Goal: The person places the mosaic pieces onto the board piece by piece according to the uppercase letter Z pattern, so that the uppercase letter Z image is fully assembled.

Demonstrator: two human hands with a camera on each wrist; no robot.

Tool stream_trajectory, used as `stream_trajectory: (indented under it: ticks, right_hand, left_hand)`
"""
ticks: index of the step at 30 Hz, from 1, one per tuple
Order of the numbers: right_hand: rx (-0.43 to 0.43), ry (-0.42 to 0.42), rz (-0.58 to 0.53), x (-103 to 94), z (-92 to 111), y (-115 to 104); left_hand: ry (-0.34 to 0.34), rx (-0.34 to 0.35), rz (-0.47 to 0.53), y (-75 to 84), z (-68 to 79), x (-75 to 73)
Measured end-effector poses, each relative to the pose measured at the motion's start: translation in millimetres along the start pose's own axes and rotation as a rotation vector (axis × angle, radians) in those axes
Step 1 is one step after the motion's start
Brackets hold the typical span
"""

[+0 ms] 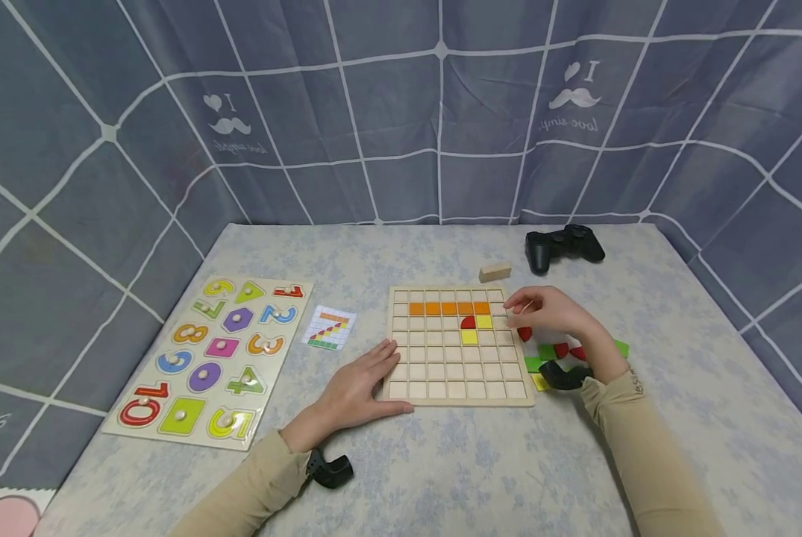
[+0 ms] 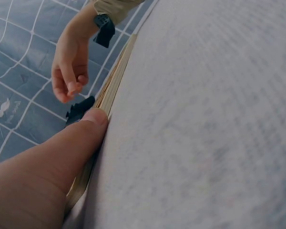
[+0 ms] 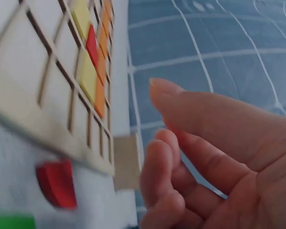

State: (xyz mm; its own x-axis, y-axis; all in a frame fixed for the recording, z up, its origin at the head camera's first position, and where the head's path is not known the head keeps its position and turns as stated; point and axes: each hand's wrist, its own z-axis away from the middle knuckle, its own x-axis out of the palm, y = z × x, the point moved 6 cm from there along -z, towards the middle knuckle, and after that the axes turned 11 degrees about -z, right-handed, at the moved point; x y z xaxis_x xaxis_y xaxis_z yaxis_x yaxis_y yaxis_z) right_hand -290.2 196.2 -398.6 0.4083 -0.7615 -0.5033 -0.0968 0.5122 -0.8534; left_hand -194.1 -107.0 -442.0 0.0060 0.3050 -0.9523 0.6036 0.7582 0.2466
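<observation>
Far left on the pale blue-patterned bench [image 1: 454,466]: 1 white peg puzzle board [image 1: 266,395] with coloured numbers and shapes, long axis slanting near-left to far-right. Next, 1 small white printed card [image 1: 330,327], slightly skewed. Left hand [image 1: 355,384]: fingertips at the left edge of the pale wooden grid board [image 1: 436,371], thumb on its near edge; grip wide. Grid board lies flat at centre, sides running across and front to back. In row 2 from the far edge, 5 orange square tiles [image 1: 449,309] form 1 bar, long axis left-right. Row 3: 1 red quarter-round tile [image 1: 468,323], curve facing far-left; 2 yellow square tiles [image 1: 469,337] adjoin it, 1 right, 1 nearer. Just beyond the board, 1 plain wooden block [image 1: 495,273], long axis roughly left-right. Right hand [image 1: 552,309]: raised at the board's right edge, fingers bent; grip narrow, bare as far as seen. Below it, loose red, green and yellow pieces [image 1: 546,352]. Behind: 1 black game controller [image 1: 565,247].
</observation>
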Motion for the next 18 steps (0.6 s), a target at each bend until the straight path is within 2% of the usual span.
stream_trajectory:
  ticks: [7, 18]
  right_hand:
    - [0.028, -0.093, -0.029, -12.7, 6, 13]
    - [0.092, -0.126, -0.074, -7.5, 4, 28]
  left_hand:
    - [0.002, 0.006, -0.004, -0.1, -0.3, -0.7]
    - [0.003, 0.008, -0.005, 1.0, -0.8, -2.1]
